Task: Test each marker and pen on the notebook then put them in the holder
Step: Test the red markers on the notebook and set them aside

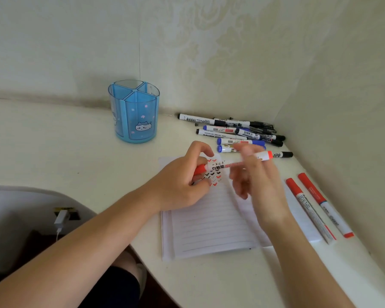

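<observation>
**Red marker held over the page, cap end in the left hand**

The left hand [180, 183] curls its fingers round the red cap end of a red whiteboard marker [218, 167], holding it level above the top of the lined notebook [209, 223]. The right hand [260, 181] is blurred, with fingers loosely spread over the barrel. Whether it grips the barrel cannot be told. One hand at each end probably means the cap is being pulled off or pushed on.

Red and black tick marks [213, 174] sit just under the marker, so testing happens there.

The blue four-compartment holder [140, 112] stands on the desk [76, 152] at 10 o'clock from the notebook, with nothing visible inside it.

A pile of black and blue markers and pens [236, 132] lies at 1 o'clock, within the right hand's reach.

Two red markers [308, 207] lie side by side at 3 o'clock, along the notebook's right edge. They are apart from the pile, perhaps as a sorted group.
</observation>
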